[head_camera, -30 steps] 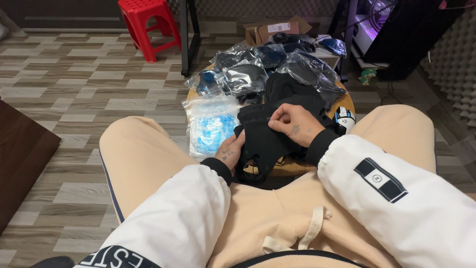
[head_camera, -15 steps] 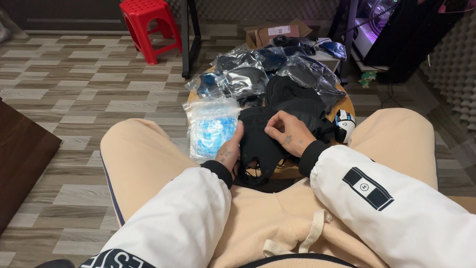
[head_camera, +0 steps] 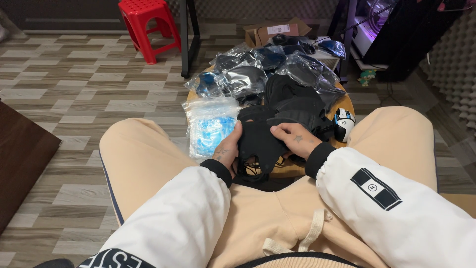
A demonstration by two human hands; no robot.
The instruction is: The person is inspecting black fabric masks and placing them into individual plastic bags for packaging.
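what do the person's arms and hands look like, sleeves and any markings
Both arms wear puffy white sleeves with black ribbed cuffs. The right sleeve carries a black rectangular patch with white bars and a small round emblem. The left sleeve has black lettering near its lower edge. The left hand and right hand are bare, each with small tattoos.

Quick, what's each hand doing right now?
Left hand: closed on the edge of a black mask.
Right hand: fingers pinching the same mask from above.

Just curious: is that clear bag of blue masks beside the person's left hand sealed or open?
Cannot tell. The clear bag lies flat and looks full of blue masks, but its crinkled top edge shows no visible seal or opening.
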